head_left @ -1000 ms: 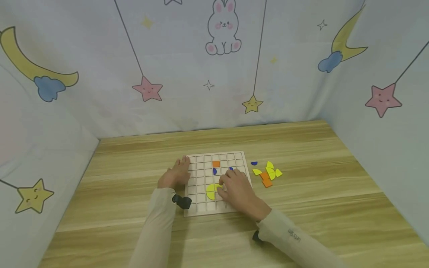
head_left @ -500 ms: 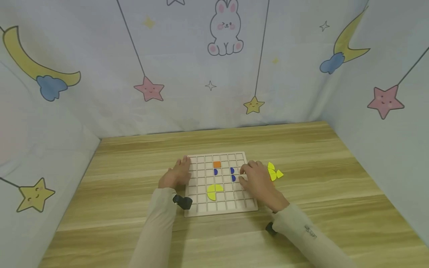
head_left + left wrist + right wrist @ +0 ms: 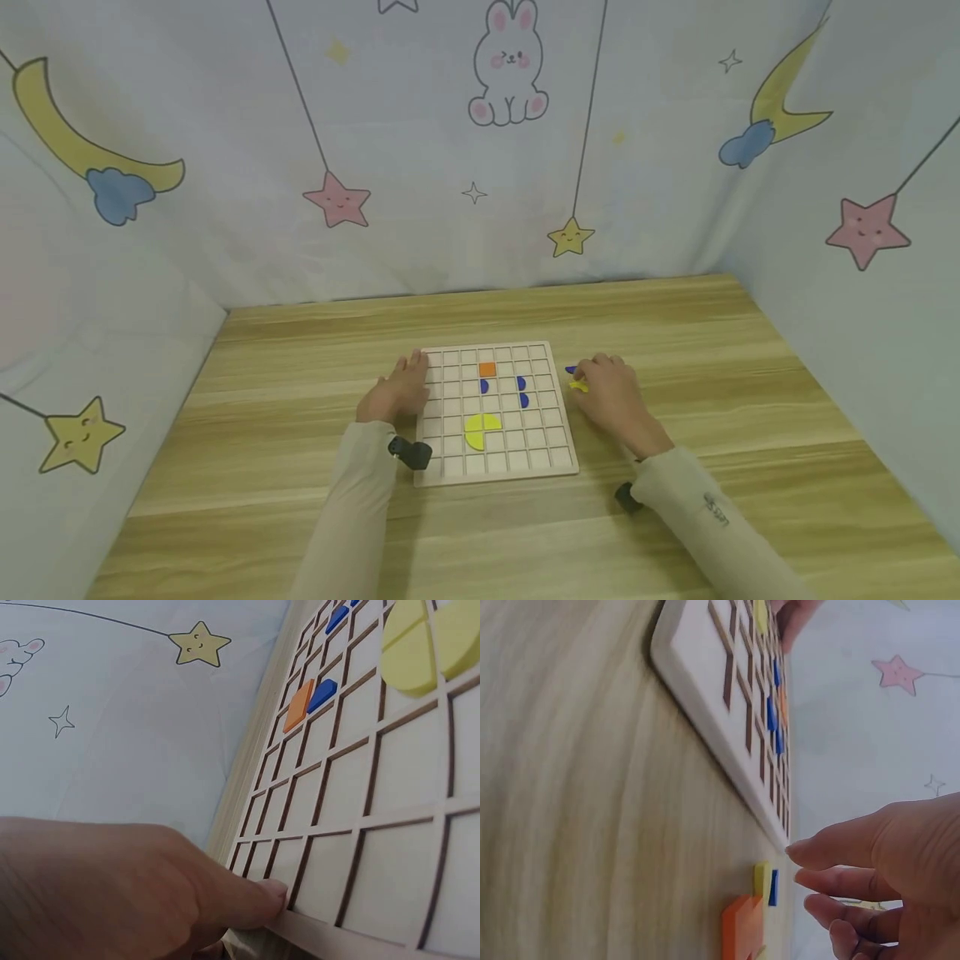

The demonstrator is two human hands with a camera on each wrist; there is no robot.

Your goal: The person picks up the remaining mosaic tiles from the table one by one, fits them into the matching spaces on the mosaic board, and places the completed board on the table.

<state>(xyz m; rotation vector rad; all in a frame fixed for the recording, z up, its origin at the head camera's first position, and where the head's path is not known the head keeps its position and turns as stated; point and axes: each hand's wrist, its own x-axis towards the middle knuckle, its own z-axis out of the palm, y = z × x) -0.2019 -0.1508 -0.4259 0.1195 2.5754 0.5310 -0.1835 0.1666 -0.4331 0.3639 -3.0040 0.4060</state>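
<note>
A wooden grid board lies on the table, holding an orange square, several blue half-discs and yellow quarter-circle pieces. My left hand rests at its left edge, the thumb on the rim in the left wrist view. To the right of the board my right hand hovers over loose pieces, with nothing between its thumb and fingers. Beside its fingertips show a loose blue piece and a yellow piece; orange squares appear in the right wrist view. Other loose pieces are hidden under this hand.
The wood-grain table meets a cloth backdrop printed with stars, moons and a rabbit at its far edge. More cloth stands to the left and right. Each wrist wears a small black camera.
My right hand has moved from over the board, past its right edge, to the loose pieces. Two blue half-discs it partly covered now show fully. The left hand stays at the edge.
</note>
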